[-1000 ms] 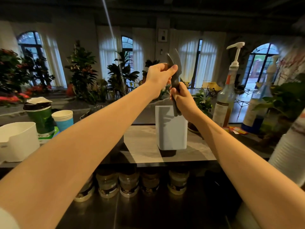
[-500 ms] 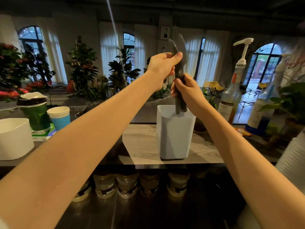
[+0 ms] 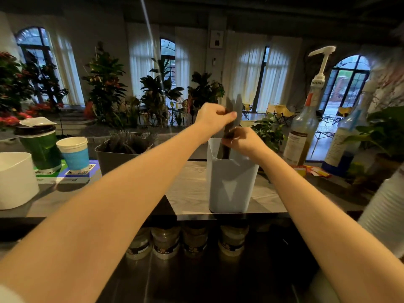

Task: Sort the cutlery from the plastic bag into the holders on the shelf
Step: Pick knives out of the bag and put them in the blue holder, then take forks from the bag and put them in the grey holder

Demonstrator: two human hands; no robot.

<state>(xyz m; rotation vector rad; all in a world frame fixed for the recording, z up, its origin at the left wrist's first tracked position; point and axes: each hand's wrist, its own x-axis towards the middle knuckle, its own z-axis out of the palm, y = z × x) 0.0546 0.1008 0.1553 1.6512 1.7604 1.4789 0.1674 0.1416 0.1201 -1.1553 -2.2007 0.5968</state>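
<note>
Head view: left grip (image 3: 213,115) and right grip (image 3: 242,142) pinch dark cutlery (image 3: 225,150), now lowered into pale holder (image 3: 229,184); insertion nearly complete.

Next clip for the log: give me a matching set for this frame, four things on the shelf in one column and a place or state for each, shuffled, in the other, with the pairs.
Things
1. pale holder
2. dark grey holder
3. blue-banded paper cup
4. pump bottle

Places or states
A. farthest right of the four, with a white pump on top
B. full of dark pieces, left of the left forearm
C. next to the green cup
D. left hand and right hand hold dark cutlery at its mouth

Pairs: 1-D, 2-B, 3-C, 4-A
</note>
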